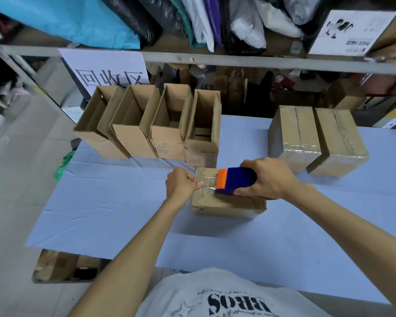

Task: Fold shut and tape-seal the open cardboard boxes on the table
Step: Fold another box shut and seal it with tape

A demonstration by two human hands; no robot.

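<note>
A small cardboard box (224,205) lies folded shut at the middle of the table, with clear tape along its top seam. My right hand (268,179) grips a blue and orange tape dispenser (234,180) that sits on the box top. My left hand (182,183) holds the box's left end, thumb pressed on the tape start. Several open boxes (133,133) stand in a row at the back left. Two taped boxes (318,136) sit at the back right.
A light blue cloth covers the table (114,202). A shelf rail (238,61) with bags and a white sign (108,69) runs behind the boxes. A green bag (63,164) hangs at the table's left edge. Cardboard (62,266) lies on the floor below.
</note>
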